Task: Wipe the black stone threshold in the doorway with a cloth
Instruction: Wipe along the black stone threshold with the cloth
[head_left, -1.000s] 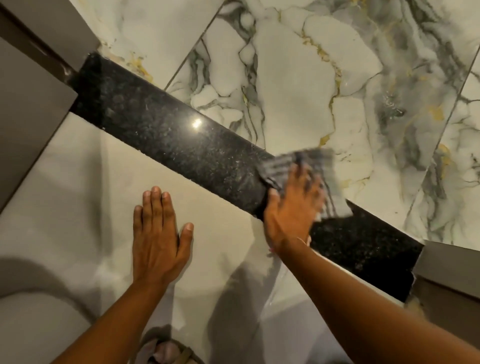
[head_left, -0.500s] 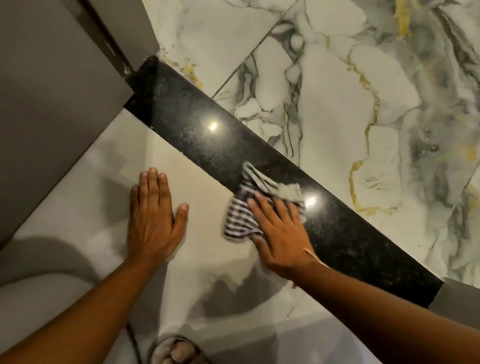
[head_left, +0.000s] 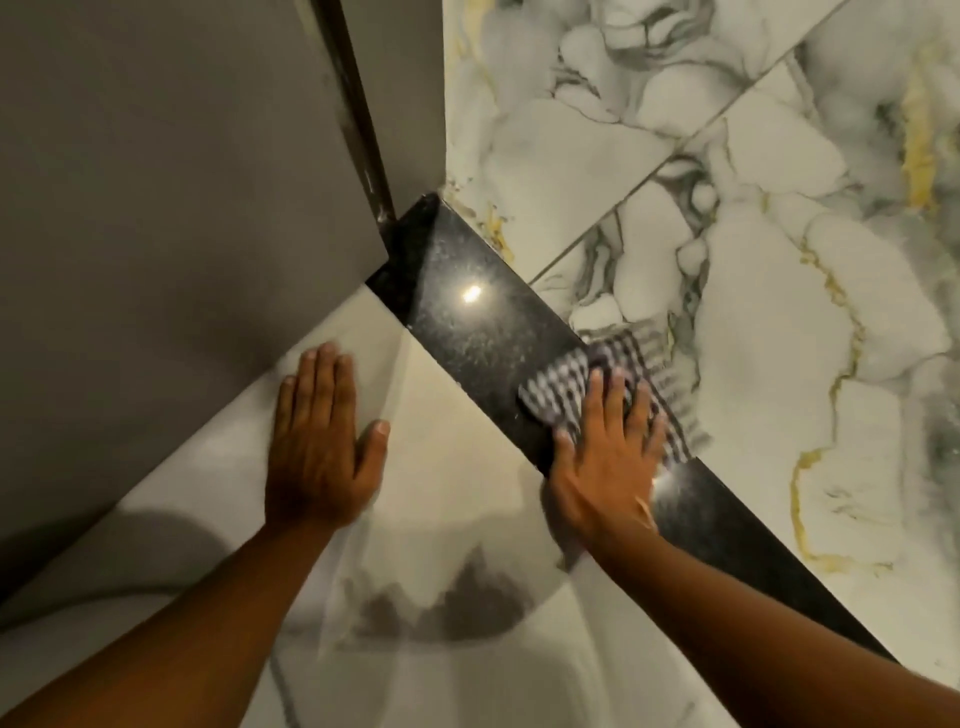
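The black stone threshold (head_left: 467, 322) runs diagonally from the door frame at upper middle down to the lower right. A striped grey-and-white cloth (head_left: 566, 384) lies spread across it and spills onto the marble beyond, blurred by motion. My right hand (head_left: 608, 447) presses flat on the cloth's near part, fingers together and pointing away from me. My left hand (head_left: 322, 441) rests flat, palm down, on the pale floor tile left of the threshold, holding nothing.
A grey door and wall (head_left: 171, 218) fill the upper left, meeting a dark frame strip (head_left: 363, 130) at the threshold's far end. White marble floor with gold and grey veins (head_left: 753, 260) lies beyond. My shadow darkens the pale tile (head_left: 441, 613) near me.
The cloth and my right hand slid from the threshold's near edge across to its far side, the cloth spreading out. The view shifted toward the door frame. My left hand stayed planted.
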